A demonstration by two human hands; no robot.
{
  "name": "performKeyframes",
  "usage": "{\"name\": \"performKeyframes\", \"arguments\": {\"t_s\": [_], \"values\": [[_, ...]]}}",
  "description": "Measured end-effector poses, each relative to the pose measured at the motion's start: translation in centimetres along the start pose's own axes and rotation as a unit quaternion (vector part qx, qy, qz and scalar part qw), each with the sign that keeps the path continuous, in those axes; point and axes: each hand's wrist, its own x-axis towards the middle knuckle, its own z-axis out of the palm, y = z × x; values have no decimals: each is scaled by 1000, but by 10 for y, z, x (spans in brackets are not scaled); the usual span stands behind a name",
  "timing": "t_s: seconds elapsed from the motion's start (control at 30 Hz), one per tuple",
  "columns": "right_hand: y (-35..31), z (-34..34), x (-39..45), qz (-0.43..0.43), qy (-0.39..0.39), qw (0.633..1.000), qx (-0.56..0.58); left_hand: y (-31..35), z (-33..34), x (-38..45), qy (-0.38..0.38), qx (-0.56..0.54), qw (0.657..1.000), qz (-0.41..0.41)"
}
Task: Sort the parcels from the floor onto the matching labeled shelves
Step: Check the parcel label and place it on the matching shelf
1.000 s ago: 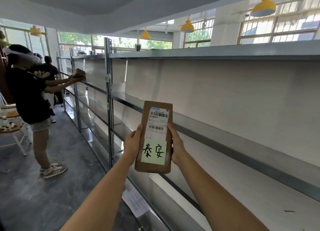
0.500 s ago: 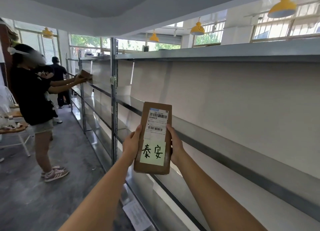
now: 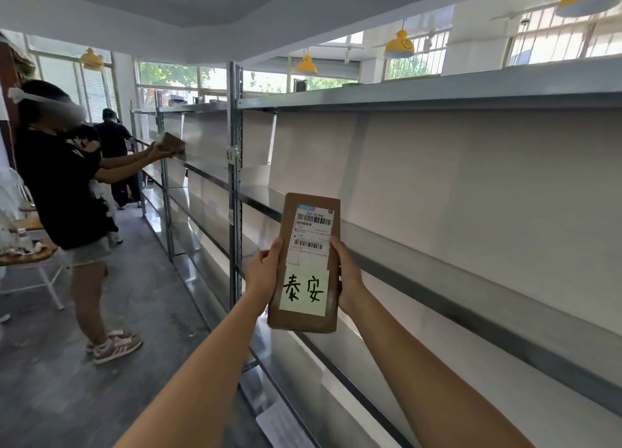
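Standing upright with its long axis vertical, the parcel (image 3: 304, 262) is pinched at its long edges by the left hand (image 3: 264, 272) and right hand (image 3: 348, 279), each grip closed on it, the shelf (image 3: 471, 289) lying just right.

parcel (image 3: 304, 262): matt brown cardboard, paper labels | shelves (image 3: 471, 279): smooth grey metal | floor (image 3: 67, 380): dull grey

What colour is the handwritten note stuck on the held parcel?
Pale yellow-green, with black characters; the note shows best in the head view.
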Motion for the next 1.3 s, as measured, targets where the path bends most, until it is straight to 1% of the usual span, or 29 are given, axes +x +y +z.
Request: {"name": "performKeyframes", "arguments": {"t_s": [0.2, 0.37, 0.47, 0.63, 0.87, 1.1, 1.3], "values": [[14, 54, 44, -2, 31, 999, -15, -2, -41, 56, -31, 20, 999, -9], [27, 91, 79, -6, 43, 999, -28, -10, -70, 102, -30, 28, 999, -23], [30, 108, 95, -4, 38, 999, -32, -15, -82, 125, -20, 31, 999, -35], [36, 124, 132, -8, 30, 999, -28, -24, -90, 165, -18, 47, 998, -29], [47, 130, 178, 7, 23, 999, -36, -31, -88, 196, -3, 48, 998, -32], [48, 150, 215, 2, 30, 999, -32, -40, -97, 244, -15, 30, 998, -43], [67, 194, 251, 0, 47, 998, -34, -50, -129, 299, -41, 28, 998, -46]]}}
